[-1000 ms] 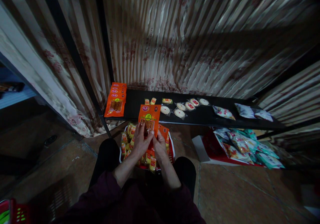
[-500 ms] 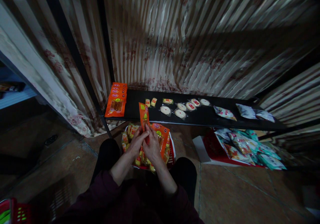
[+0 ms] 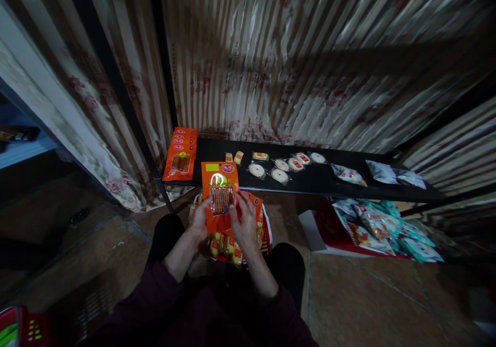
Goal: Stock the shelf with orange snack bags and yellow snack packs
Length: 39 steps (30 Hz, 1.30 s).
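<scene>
Between my hands an orange snack packet (image 3: 220,199) faces up, its clear window showing brown sticks. My left hand (image 3: 199,222) is closed on its left edge, and my right hand (image 3: 245,223) grips its right edge. Beneath them a basket (image 3: 268,233) holds many small yellow-wrapped snacks (image 3: 228,245); another orange packet (image 3: 256,202) lies in it, partly hidden behind my right hand. At the left end of the black shelf (image 3: 209,150), several orange packets (image 3: 181,153) lie overlapped.
Small yellow packs (image 3: 260,156), round white wrapped snacks (image 3: 281,176) and bags (image 3: 382,172) lie along the shelf. Below its right part, a red and white box (image 3: 321,233) holds teal and white bags. A red basket (image 3: 31,331) stands at lower left.
The orange packet has turned from a narrow, edge-on view to face up flat. My hands have moved apart to its two sides.
</scene>
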Available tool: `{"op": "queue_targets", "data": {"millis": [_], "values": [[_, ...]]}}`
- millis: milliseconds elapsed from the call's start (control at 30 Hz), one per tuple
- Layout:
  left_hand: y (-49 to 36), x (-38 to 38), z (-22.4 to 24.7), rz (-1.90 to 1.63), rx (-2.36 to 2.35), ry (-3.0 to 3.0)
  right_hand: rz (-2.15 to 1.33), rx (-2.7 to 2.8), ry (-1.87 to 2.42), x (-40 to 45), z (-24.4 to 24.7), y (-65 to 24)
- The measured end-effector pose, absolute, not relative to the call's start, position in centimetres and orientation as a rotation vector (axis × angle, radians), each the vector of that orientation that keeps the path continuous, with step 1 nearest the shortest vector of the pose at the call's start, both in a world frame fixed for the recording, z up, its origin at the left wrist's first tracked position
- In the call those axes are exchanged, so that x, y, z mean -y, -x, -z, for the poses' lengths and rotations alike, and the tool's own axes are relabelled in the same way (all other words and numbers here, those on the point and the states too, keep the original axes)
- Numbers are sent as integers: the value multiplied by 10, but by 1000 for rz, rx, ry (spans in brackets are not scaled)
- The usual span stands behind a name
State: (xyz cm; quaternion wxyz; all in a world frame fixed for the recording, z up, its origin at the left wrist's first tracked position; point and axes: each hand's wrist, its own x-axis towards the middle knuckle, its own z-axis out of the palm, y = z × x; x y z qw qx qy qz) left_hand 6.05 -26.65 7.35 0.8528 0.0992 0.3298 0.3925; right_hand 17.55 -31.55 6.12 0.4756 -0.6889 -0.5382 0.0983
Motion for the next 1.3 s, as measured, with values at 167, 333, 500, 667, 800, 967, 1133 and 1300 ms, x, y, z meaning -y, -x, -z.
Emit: {"op": "queue_targets", "data": {"millis": [167,333,500,667,800,967,1133,1300], "values": [[-55,263,-68,-821,-607,-179,-268,1330,1728,314,-54,-180],[-50,262,-63,-781,-547,-198,-254,1339,1700,315,-50,-179],[-49,263,-61,-736,-508,-239,-36,1410,1778,316,-54,-178],[-53,265,-60,-779,-495,-219,104,1477,1783,318,-60,-177],[-55,267,-62,-794,-470,-257,26,1486,1769,317,-58,-176],[-60,271,-63,-837,-494,-302,-175,1434,1747,317,-57,-172],[-64,271,-60,-934,-537,-361,-561,1353,1591,318,-64,-170],[-68,272,-63,-950,-528,-484,-895,1263,1424,321,-73,-174]]}}
